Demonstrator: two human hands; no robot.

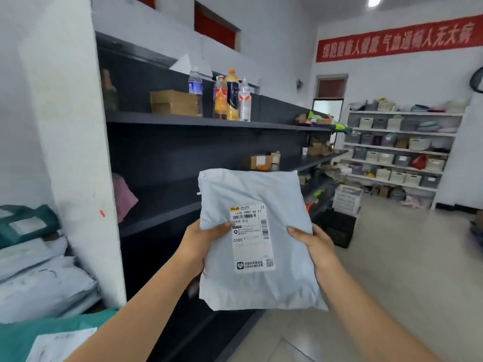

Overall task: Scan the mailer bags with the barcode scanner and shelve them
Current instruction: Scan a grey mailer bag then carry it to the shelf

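Observation:
A pale grey mailer bag (261,194) with a white shipping label (252,237) facing me is held upright in front of the dark shelving unit (183,121). My left hand (202,242) grips its left edge, thumb on the front beside the label. My right hand (312,242) grips its right edge, thumb on the front too. More mailer bags, white and teal (31,257), lie stacked at the lower left. No barcode scanner is in view.
The dark shelves carry cardboard boxes (173,102), drink bottles (231,96) and a pink cloth (124,197). A white pillar (70,152) stands at their left end. A black crate (335,227) sits on the tiled floor; white shelves with baskets (397,150) line the far wall.

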